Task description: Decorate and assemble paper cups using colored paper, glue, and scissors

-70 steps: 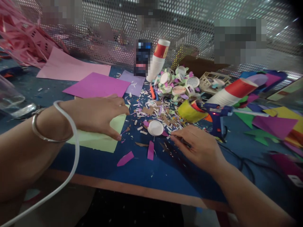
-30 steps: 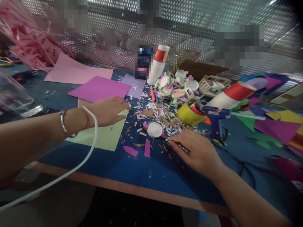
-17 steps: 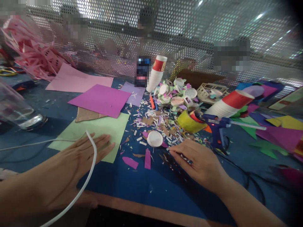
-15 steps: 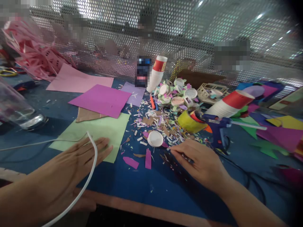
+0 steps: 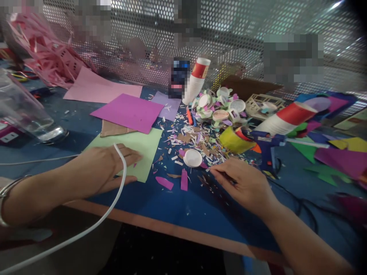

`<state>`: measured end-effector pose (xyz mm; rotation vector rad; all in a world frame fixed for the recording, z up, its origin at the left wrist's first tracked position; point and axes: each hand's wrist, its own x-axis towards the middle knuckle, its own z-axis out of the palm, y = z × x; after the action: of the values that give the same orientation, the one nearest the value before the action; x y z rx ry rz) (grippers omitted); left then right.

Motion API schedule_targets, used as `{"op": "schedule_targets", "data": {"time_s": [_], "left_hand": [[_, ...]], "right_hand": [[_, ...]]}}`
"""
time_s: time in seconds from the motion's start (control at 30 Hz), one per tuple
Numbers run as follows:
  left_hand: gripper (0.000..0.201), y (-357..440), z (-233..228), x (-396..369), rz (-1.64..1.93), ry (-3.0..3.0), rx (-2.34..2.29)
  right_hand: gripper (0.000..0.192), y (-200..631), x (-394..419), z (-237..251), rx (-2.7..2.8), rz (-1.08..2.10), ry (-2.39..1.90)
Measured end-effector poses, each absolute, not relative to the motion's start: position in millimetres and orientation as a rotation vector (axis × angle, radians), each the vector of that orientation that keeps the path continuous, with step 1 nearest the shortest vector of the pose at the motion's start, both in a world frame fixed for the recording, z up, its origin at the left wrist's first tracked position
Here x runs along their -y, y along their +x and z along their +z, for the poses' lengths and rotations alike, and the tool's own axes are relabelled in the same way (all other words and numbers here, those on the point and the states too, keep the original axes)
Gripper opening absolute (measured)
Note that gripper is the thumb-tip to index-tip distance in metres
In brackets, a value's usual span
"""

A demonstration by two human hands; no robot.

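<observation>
My left hand (image 5: 104,164) lies over the light green paper (image 5: 151,149) near the table's front, palm down with fingers stretched out and thumb apart. A white cable (image 5: 122,179) crosses in front of it. My right hand (image 5: 243,183) rests on the table with thumb and index finger pressed together; anything between them is too small to make out. Just left of those fingertips lies a round white disc (image 5: 192,158) with purple tabs at its edge. Two purple paper strips (image 5: 184,180) are below the disc. A dark, unclear shape (image 5: 213,187) is beside the right hand.
Paper scraps (image 5: 197,139) litter the middle, with a pile of decorated discs (image 5: 219,105) behind. On the right are a blue glue gun (image 5: 266,147), yellow tape roll (image 5: 233,140) and stacked paper cups (image 5: 289,118). A clear glass (image 5: 37,118) and purple sheet (image 5: 129,112) are left.
The view has shifted, so the table things appear slightly higher and further right. My left hand is now further up the green paper. My right hand keeps its place beside the disc.
</observation>
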<state>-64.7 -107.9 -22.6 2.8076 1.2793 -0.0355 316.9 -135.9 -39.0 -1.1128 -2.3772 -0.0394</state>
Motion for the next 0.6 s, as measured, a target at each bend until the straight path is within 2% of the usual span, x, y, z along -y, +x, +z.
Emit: {"op": "schedule_targets", "data": {"time_s": [0.13, 0.23, 0.6], "left_hand": [[0.067, -50, -19, 112, 0.022, 2.771, -1.197], [0.071, -32, -24, 115, 0.088, 2.771, -1.310], [0.057, -17, -26, 96, 0.027, 2.794, -1.448]], "right_hand": [[0.009, 316, 136, -39, 2.387, -0.037, -1.106], [0.009, 316, 136, -40, 2.391, -0.018, -1.099], [0.009, 319, 138, -38, 2.370, -0.037, -1.135]]}}
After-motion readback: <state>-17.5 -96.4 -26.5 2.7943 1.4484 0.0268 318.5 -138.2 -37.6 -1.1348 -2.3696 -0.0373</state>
